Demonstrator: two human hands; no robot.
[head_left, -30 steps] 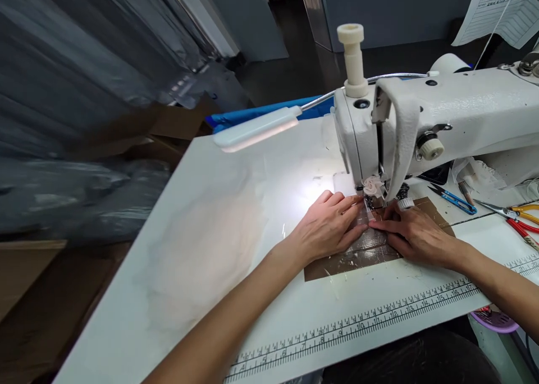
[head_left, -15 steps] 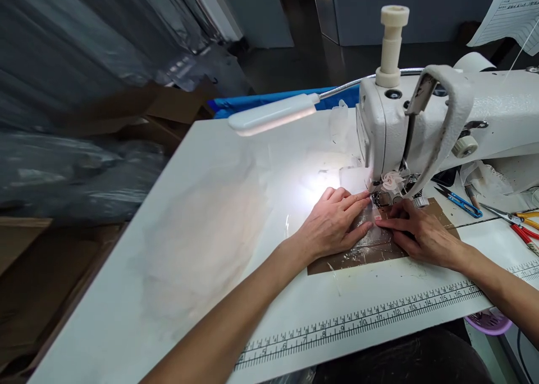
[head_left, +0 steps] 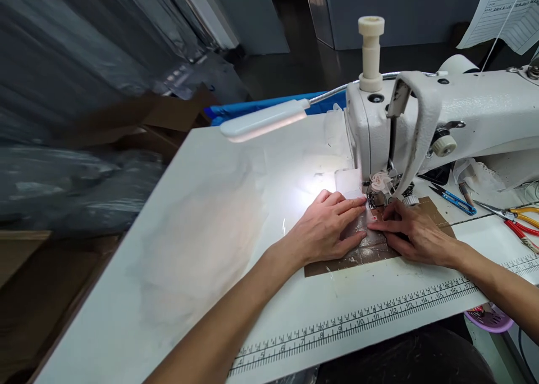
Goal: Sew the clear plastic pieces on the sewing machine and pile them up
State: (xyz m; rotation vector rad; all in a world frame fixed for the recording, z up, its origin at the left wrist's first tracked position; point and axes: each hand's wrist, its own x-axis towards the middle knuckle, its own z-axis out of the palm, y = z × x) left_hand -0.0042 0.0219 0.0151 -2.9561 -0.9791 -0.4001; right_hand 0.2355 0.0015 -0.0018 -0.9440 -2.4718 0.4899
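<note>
A piece of sheer white fabric (head_left: 348, 183) lies under the front of a white sewing machine (head_left: 471, 106), on a brown plate (head_left: 322, 269). My left hand (head_left: 330, 224) rests flat on the fabric, fingers stretched towards the presser foot (head_left: 376, 200). On the other side, my right hand (head_left: 410, 229) has its fingers curled and its fingertips at the fabric's right edge, close in front of the needle area. Whether thumb and finger pinch the cloth from both sides is partly hidden. Gathered pale pink cloth (head_left: 381, 181) sits by the needle bar.
Blue thread snips (head_left: 455, 199) and scissors with orange and red handles (head_left: 522, 215) lie at right. A lamp (head_left: 265, 120) hangs over the white table (head_left: 269, 316), which has a printed ruler along its front edge. Cardboard boxes (head_left: 172, 112) and plastic-wrapped bundles (head_left: 76, 176) stand at left.
The view has shifted slightly, so the machine appears further left. Both hands stay on the fabric near the needle, in almost the same pose.
</note>
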